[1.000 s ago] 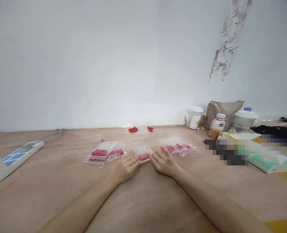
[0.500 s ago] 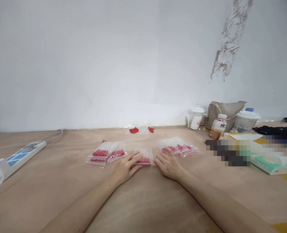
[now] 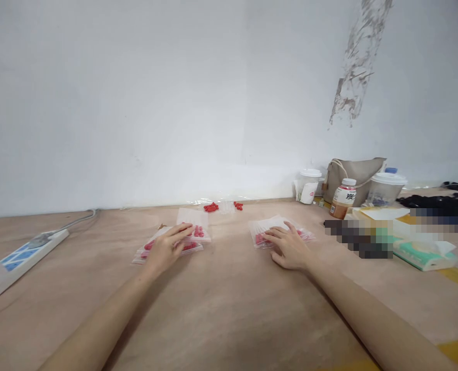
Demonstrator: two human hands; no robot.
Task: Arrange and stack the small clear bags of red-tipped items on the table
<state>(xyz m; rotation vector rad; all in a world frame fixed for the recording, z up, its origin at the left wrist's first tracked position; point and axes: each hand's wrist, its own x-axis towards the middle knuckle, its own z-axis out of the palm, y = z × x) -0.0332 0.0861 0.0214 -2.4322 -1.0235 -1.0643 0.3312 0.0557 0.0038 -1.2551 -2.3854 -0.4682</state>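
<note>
Touching a bag (image 3: 197, 228) at the person's 11 o'clock, left hand (image 3: 167, 250) sat over left bags (image 3: 191, 247), couldn't tell if pinching. Right hand (image 3: 289, 248), fingers spread, was over right bags (image 3: 265, 226), 1 o'clock.

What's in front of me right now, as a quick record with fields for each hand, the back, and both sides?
Left hand: palm down, fingers over a zip-lock bag of red pieces
Right hand: palm down over overlapping zip-lock bags
Back: two red heaps
Left side: power strip
Right side: drink bottle, tissue pack
</note>
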